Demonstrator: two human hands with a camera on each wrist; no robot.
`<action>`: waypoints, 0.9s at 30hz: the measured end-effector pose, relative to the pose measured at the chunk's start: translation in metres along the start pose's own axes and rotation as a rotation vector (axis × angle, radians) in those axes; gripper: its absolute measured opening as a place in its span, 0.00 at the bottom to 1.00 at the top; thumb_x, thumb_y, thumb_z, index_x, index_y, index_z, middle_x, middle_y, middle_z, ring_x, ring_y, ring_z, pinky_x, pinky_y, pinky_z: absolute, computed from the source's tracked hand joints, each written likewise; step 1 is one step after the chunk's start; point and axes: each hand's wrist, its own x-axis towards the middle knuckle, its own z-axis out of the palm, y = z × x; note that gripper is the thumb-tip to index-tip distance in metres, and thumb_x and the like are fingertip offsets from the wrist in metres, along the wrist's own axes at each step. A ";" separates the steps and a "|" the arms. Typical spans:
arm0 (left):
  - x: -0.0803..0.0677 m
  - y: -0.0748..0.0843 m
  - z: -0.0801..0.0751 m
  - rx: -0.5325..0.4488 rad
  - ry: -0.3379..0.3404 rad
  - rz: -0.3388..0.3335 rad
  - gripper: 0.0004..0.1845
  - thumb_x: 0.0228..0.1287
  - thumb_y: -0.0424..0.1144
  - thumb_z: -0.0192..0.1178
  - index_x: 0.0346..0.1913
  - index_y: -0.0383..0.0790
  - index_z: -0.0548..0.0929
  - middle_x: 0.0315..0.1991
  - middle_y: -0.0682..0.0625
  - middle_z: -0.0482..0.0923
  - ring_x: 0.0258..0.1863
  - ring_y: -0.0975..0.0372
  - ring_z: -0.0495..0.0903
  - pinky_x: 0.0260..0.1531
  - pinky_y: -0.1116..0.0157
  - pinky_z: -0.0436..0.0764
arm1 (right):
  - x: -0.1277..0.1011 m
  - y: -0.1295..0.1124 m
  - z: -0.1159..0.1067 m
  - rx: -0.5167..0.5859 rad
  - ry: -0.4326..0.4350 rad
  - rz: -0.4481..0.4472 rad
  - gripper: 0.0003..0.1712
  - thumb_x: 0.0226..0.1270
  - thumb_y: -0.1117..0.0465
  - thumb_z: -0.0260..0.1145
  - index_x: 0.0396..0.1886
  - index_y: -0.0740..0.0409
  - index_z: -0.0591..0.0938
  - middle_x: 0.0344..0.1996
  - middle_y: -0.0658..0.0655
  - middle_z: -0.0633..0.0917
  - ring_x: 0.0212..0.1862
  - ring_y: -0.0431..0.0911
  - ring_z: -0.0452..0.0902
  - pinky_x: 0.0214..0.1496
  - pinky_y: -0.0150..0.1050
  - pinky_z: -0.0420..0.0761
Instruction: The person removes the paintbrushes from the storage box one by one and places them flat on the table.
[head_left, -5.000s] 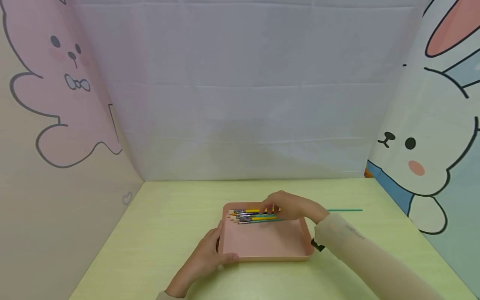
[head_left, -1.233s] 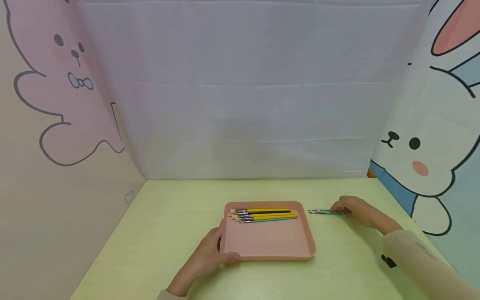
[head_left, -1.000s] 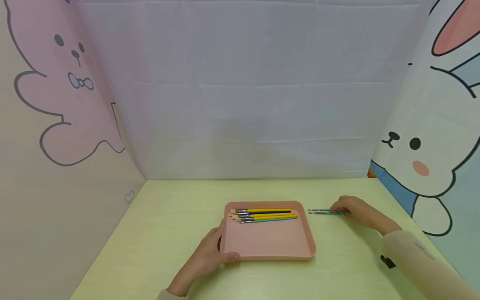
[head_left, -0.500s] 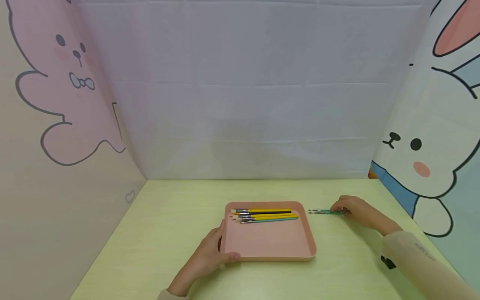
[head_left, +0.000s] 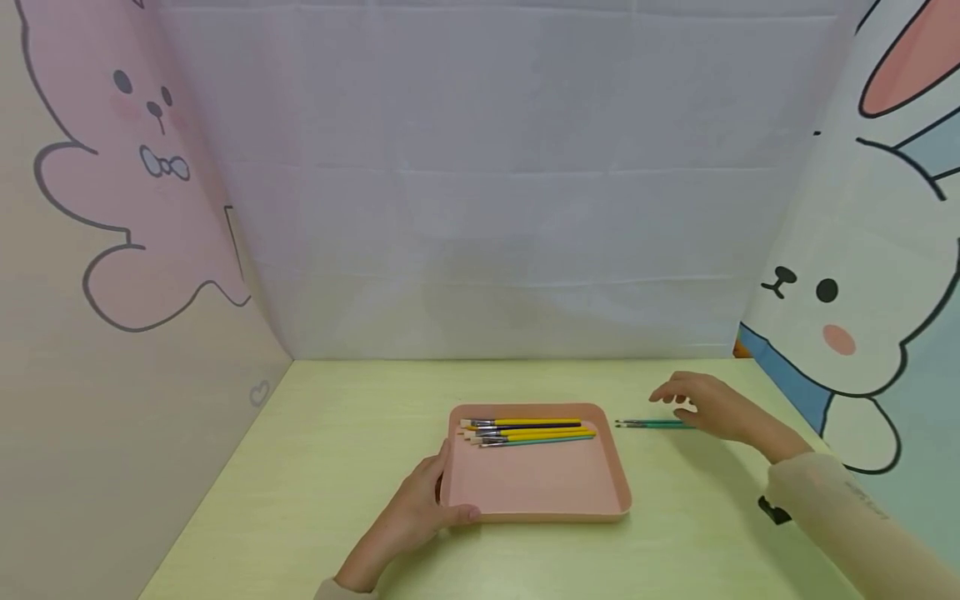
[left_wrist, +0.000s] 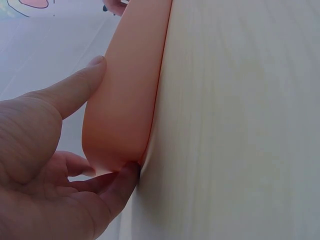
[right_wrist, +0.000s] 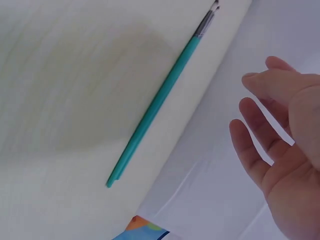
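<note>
Left hand (head_left: 416,512) grips the pink tray (head_left: 536,492) corner; right hand (head_left: 705,406), fingers spread and empty, hovers above the teal brush (head_left: 652,424), best pinched mid-handle.

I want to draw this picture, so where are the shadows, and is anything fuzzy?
Head view: soft even light, a faint shadow beside the tray. Right wrist view: a wide pale shadow on the table left of the sharp green brush; the right hand looks slightly soft.
</note>
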 end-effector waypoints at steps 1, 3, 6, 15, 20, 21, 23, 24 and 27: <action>0.000 0.000 0.000 0.000 0.000 0.001 0.65 0.56 0.55 0.81 0.86 0.37 0.49 0.76 0.33 0.65 0.65 0.48 0.74 0.66 0.43 0.73 | 0.003 -0.005 -0.002 0.007 -0.003 -0.001 0.22 0.63 0.75 0.76 0.56 0.58 0.87 0.44 0.52 0.87 0.44 0.52 0.84 0.43 0.44 0.86; 0.000 -0.001 0.000 0.002 0.000 0.004 0.65 0.56 0.55 0.81 0.86 0.37 0.49 0.76 0.33 0.65 0.65 0.48 0.74 0.66 0.44 0.74 | 0.009 -0.015 -0.007 0.026 -0.014 -0.003 0.22 0.64 0.74 0.76 0.57 0.58 0.87 0.45 0.51 0.87 0.46 0.51 0.83 0.43 0.45 0.86; 0.000 -0.001 -0.001 0.002 0.000 0.005 0.66 0.56 0.55 0.81 0.86 0.38 0.49 0.76 0.33 0.65 0.65 0.48 0.74 0.66 0.44 0.74 | 0.019 -0.030 -0.012 0.045 -0.034 -0.005 0.22 0.66 0.72 0.75 0.59 0.57 0.86 0.47 0.50 0.86 0.47 0.49 0.83 0.45 0.46 0.86; 0.000 -0.002 0.000 0.008 -0.002 0.008 0.64 0.57 0.54 0.81 0.86 0.39 0.50 0.76 0.34 0.66 0.66 0.47 0.73 0.66 0.43 0.73 | 0.049 -0.065 -0.021 0.113 -0.068 -0.041 0.22 0.67 0.70 0.75 0.60 0.58 0.86 0.50 0.52 0.87 0.49 0.49 0.83 0.47 0.49 0.87; 0.001 -0.003 0.000 0.016 -0.002 0.015 0.65 0.56 0.55 0.81 0.86 0.39 0.50 0.75 0.34 0.66 0.67 0.46 0.73 0.67 0.42 0.72 | 0.063 -0.081 -0.019 0.146 -0.097 -0.066 0.22 0.68 0.70 0.73 0.61 0.57 0.86 0.52 0.52 0.87 0.50 0.50 0.84 0.48 0.49 0.86; 0.001 -0.003 0.000 0.014 -0.002 0.015 0.65 0.56 0.55 0.81 0.86 0.39 0.50 0.75 0.34 0.66 0.67 0.46 0.73 0.67 0.42 0.72 | 0.066 -0.084 -0.017 0.148 -0.102 -0.075 0.22 0.68 0.70 0.73 0.61 0.56 0.86 0.53 0.53 0.87 0.50 0.50 0.84 0.48 0.49 0.86; 0.001 -0.003 0.000 0.012 -0.001 0.017 0.65 0.56 0.55 0.81 0.86 0.38 0.50 0.75 0.34 0.67 0.67 0.46 0.73 0.68 0.42 0.71 | 0.072 -0.089 -0.014 0.158 -0.115 -0.093 0.21 0.70 0.69 0.73 0.61 0.56 0.86 0.54 0.53 0.87 0.50 0.51 0.85 0.48 0.50 0.86; 0.001 -0.003 0.000 0.011 -0.002 0.018 0.65 0.56 0.55 0.81 0.86 0.38 0.50 0.75 0.33 0.67 0.67 0.46 0.73 0.68 0.42 0.71 | 0.075 -0.092 -0.013 0.163 -0.118 -0.101 0.21 0.70 0.69 0.73 0.61 0.56 0.86 0.54 0.54 0.87 0.50 0.52 0.84 0.48 0.51 0.86; 0.001 -0.001 0.000 0.009 -0.002 0.017 0.65 0.56 0.54 0.81 0.86 0.38 0.50 0.75 0.33 0.67 0.67 0.46 0.73 0.67 0.41 0.71 | 0.082 -0.100 -0.007 0.190 -0.144 -0.096 0.21 0.71 0.68 0.72 0.62 0.57 0.85 0.55 0.55 0.86 0.52 0.54 0.84 0.49 0.53 0.86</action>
